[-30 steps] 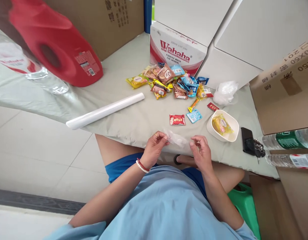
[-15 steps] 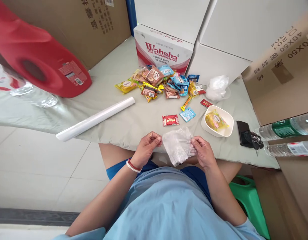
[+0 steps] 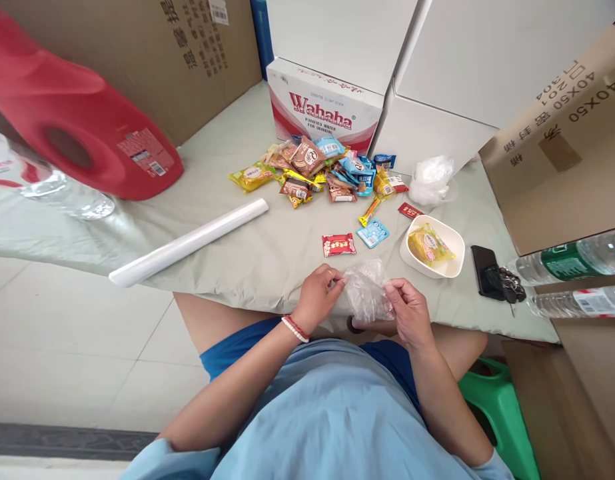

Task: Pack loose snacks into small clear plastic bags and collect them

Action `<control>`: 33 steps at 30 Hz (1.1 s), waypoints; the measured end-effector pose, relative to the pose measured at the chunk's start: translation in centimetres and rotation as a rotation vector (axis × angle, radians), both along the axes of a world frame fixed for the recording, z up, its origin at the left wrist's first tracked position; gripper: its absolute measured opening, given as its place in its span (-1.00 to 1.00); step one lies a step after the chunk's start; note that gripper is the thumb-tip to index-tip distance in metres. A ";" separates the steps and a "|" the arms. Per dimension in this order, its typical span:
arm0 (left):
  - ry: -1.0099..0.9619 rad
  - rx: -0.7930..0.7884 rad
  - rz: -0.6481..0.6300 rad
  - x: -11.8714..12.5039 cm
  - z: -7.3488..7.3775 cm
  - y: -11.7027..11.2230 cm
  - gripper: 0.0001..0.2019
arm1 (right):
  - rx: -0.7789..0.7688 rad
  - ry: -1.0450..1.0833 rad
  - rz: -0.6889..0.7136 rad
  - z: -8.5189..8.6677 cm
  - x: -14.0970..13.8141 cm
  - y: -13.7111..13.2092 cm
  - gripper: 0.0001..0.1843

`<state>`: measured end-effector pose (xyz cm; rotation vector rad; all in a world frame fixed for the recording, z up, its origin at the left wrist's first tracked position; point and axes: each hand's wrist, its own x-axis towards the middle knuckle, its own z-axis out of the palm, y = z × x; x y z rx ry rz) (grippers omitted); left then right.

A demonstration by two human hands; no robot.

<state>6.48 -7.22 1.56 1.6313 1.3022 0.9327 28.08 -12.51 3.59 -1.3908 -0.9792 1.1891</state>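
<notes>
Between my two hands a crumpled clear plastic bag (image 3: 367, 293) hangs at the table's front edge, above my lap. My left hand (image 3: 320, 293) pinches its left side between thumb and fingers. On the right side my right hand (image 3: 410, 307) grips the bag the same way. Just beyond the bag lie a red snack packet (image 3: 338, 245) and a light blue packet (image 3: 372, 233). A white bowl (image 3: 454, 257) with a yellow snack packet (image 3: 430, 245) inside stands to the right, past my right hand.
A heap of wrapped snacks (image 3: 307, 160) lies before the Wahaha box (image 3: 322, 110). At left are a white plastic roll (image 3: 190, 241) and a big red jug (image 3: 97, 127). A knotted white bag (image 3: 432, 181), phone (image 3: 487, 270), keys (image 3: 512, 287) and water bottles (image 3: 572, 260) are at right.
My left hand has moved right, closer to my right hand. The plastic bag between them is now more bunched up and narrower.
</notes>
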 end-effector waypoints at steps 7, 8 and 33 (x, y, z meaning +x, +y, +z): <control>-0.514 -0.267 -0.019 -4.4 0.8 0.9 -0.63 | -0.050 0.009 -0.214 0.2 3.7 0.6 -0.53; -0.556 -0.309 -0.010 -5.1 1.0 1.0 -0.61 | -0.047 0.028 -0.218 0.1 3.9 0.7 -0.52; 0.112 0.306 0.024 -4.1 2.3 -0.7 -0.86 | -0.052 -0.109 -0.210 -0.8 1.5 2.6 -0.54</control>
